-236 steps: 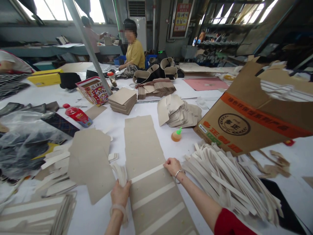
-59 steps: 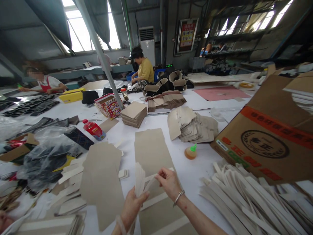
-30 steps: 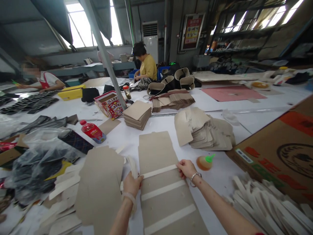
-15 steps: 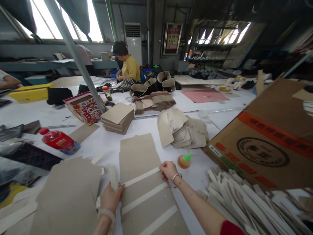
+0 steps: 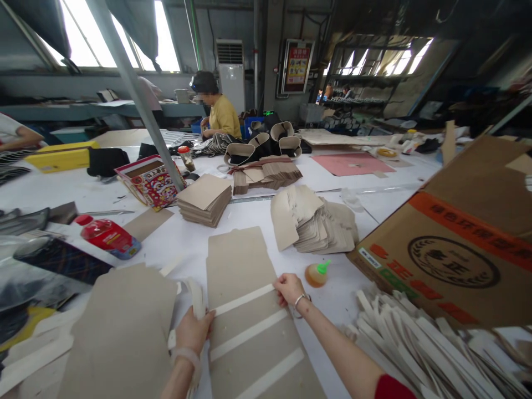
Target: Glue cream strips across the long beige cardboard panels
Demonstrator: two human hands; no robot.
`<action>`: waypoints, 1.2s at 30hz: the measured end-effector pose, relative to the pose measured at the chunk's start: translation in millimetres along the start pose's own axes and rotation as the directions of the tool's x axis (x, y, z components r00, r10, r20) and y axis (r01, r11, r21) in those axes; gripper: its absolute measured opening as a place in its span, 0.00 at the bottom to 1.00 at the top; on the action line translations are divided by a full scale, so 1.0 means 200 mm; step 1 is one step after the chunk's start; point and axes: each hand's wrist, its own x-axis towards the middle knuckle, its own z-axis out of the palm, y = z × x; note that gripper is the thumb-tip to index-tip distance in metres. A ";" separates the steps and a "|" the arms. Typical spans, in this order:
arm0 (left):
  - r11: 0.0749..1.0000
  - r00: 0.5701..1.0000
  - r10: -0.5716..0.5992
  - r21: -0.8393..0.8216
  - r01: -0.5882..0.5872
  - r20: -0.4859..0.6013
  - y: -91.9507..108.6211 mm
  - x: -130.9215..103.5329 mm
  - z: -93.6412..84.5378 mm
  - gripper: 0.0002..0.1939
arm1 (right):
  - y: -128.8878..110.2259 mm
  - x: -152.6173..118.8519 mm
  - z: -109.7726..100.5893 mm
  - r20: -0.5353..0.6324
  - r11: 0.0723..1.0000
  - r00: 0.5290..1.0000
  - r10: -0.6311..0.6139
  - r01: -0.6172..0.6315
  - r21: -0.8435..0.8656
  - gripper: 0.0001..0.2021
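Observation:
A long grey-beige board (image 5: 236, 257) lies in front of me, with several pale strips across it. At the right end of the uppermost strip (image 5: 245, 299), my right hand (image 5: 288, 290) pinches the strip at the board's edge. My left hand (image 5: 192, 331) is closed at the strip's left end, thumb and finger at the board's left edge. It also holds a bundle of white strips (image 5: 195, 293) that curls up above the hand. Left of it lies another stack of beige boards (image 5: 120, 332).
A green-tipped glue bottle (image 5: 316, 274) stands right of the board. Beyond are card stacks (image 5: 204, 200) (image 5: 313, 219). A carton (image 5: 449, 260) and loose strips (image 5: 432, 338) fill the right. A red bottle (image 5: 108, 237) lies left. A person in yellow (image 5: 223, 115) works across the table.
The whole view has shifted slightly, so things appear a little further right. Both hands keep nearly the same places on the strip.

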 end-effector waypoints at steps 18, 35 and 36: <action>0.971 0.985 0.098 0.231 -0.063 -0.144 0.05 -0.05 0.03 0.12 | -0.08 -0.04 0.00 -0.081 0.833 0.963 -0.256 0.177 -0.525 0.02; 0.950 0.982 0.177 0.273 -0.154 -0.063 0.08 -0.05 -0.01 0.11 | -0.24 -0.12 0.08 -0.015 0.677 0.979 -0.205 0.130 -0.725 0.12; 0.948 0.978 0.201 0.262 -0.180 -0.054 0.09 -0.06 -0.03 0.11 | -0.25 -0.14 0.06 -0.011 0.674 0.977 -0.214 0.139 -0.725 0.10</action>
